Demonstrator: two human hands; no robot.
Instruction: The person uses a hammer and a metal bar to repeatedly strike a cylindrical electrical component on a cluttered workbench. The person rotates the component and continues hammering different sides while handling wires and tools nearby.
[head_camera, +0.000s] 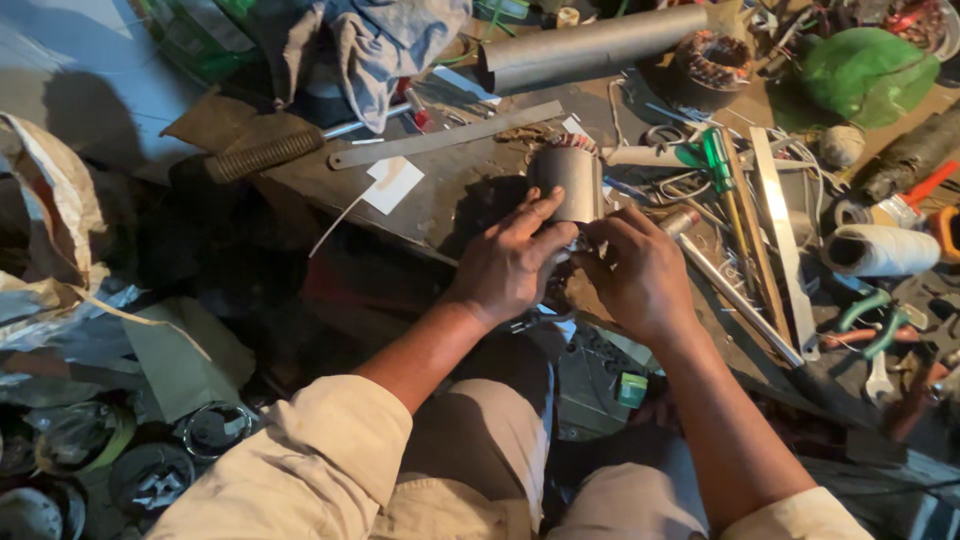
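Holding item: steel motor stator (567, 182), copper windings on top, at workbench (450, 195) edge. My left hand (510, 262) clasps its wall; right hand (640, 275) fingers pinch near its base. Likely heavy, rigid, smooth; I grip the shell, sparing fragile windings.

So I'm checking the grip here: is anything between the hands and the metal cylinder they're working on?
Nothing visible. The left hand is wrapped directly around the metal cylinder, thumb against its side, and the right hand meets its lower end at the fingertips, where the contact itself is hidden.
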